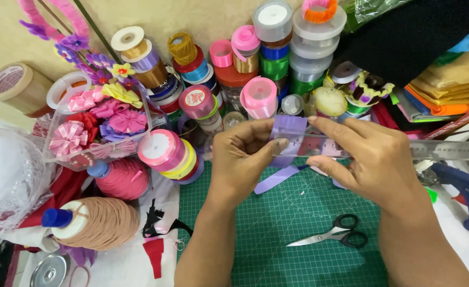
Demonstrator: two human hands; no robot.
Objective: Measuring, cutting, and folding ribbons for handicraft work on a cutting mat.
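Over the green cutting mat (277,234), both hands are up off the surface working one piece of lilac ribbon (289,133). Left hand (239,159) is curled in, thumb and fingers pinched on the ribbon where it folds over a clear plastic ruler (436,150). Right hand (375,159) is pinching too, fingertips clamped on the ruler and ribbon just beside the left thumb, so the two hands are nearly touching. The ribbon's loose tail hangs down and trails onto the mat between the wrists.

Room-wise, the mat is the only open patch. Black-handled scissors (336,236) lie on it near the right forearm, blades pointing left. The far edge of the mat is packed tight with stacked ribbon spools (259,95), right behind the hands. Left edge is hemmed in by a pink thread cone (123,178), a tan thread cone (98,223) and a clear box of ribbon flowers (98,125). Off the right edge sits a blue glue gun (466,191), with the ruler's end sticking out above it.
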